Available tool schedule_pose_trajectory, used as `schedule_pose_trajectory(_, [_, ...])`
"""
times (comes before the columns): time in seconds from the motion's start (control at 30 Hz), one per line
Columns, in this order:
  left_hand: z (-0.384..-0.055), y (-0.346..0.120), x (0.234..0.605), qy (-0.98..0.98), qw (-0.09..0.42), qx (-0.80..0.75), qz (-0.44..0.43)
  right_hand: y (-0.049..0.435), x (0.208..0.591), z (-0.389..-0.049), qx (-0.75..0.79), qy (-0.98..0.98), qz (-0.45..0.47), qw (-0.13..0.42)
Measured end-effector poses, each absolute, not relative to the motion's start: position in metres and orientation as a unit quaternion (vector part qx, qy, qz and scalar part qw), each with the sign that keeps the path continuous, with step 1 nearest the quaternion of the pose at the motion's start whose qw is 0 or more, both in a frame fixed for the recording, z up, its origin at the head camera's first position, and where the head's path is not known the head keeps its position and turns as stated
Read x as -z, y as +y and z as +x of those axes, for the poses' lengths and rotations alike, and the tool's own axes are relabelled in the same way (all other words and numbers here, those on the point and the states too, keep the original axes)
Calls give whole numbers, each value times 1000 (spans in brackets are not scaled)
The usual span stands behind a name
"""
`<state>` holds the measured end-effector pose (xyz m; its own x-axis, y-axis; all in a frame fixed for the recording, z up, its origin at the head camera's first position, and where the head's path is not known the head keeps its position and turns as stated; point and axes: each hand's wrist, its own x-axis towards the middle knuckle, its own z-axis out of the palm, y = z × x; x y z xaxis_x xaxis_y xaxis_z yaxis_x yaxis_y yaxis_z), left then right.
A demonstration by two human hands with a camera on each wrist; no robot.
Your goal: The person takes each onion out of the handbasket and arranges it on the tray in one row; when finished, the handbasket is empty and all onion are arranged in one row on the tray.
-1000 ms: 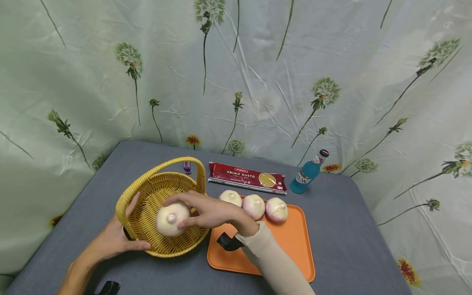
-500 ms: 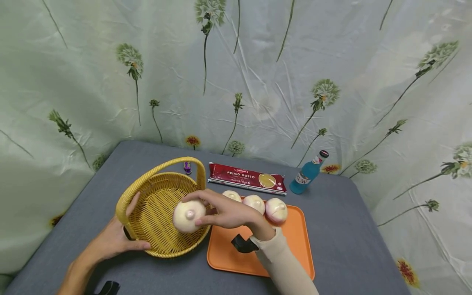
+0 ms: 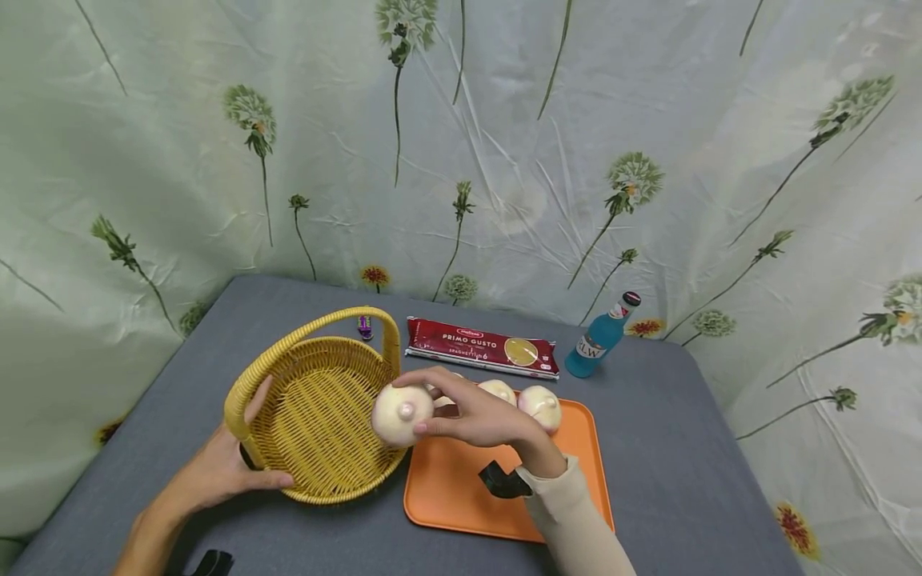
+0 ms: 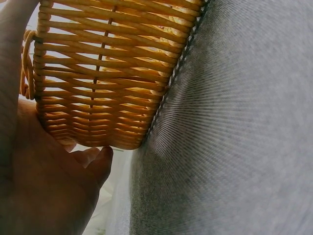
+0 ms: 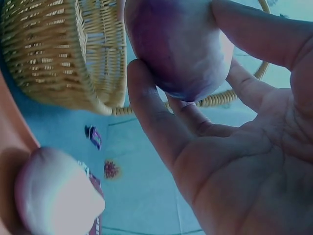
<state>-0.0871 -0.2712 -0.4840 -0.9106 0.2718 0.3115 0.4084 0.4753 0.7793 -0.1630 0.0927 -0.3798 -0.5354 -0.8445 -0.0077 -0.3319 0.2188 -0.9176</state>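
Over the gap between basket and tray, a round white-and-purple onion (image 3: 402, 414) is in my right hand (image 3: 475, 410). Thumb and fingers pinch its sides, clear of the basket's rim in the head view; the right wrist view shows its purple underside (image 5: 171, 49). My left hand (image 3: 225, 464) grips the near left side of the yellow wicker basket (image 3: 324, 500), thumb along the outside and fingers by the handle base. From the left wrist, the woven wall (image 4: 107, 73) appears beside that hand (image 4: 54, 181). Inside, the basket shows only its bare woven bottom.
An orange tray (image 3: 490, 504) holds more onions (image 3: 540, 408) along its far edge, partly hidden by my right hand. Behind lie a red spaghetti packet (image 3: 483, 346) and a small purple-wrapped item (image 3: 366, 327). A blue bottle (image 3: 598, 344) stands at the back right.
My right hand has lifted the onion out of the basket and carried it right, towards the tray. My left hand and the basket have stayed in place.
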Motion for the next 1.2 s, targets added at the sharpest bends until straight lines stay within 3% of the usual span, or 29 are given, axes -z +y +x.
schedule_pose_trajectory(1.2, [-86, -270, 485, -853, 57, 484, -186, 181, 401, -157, 514, 784, -285, 201])
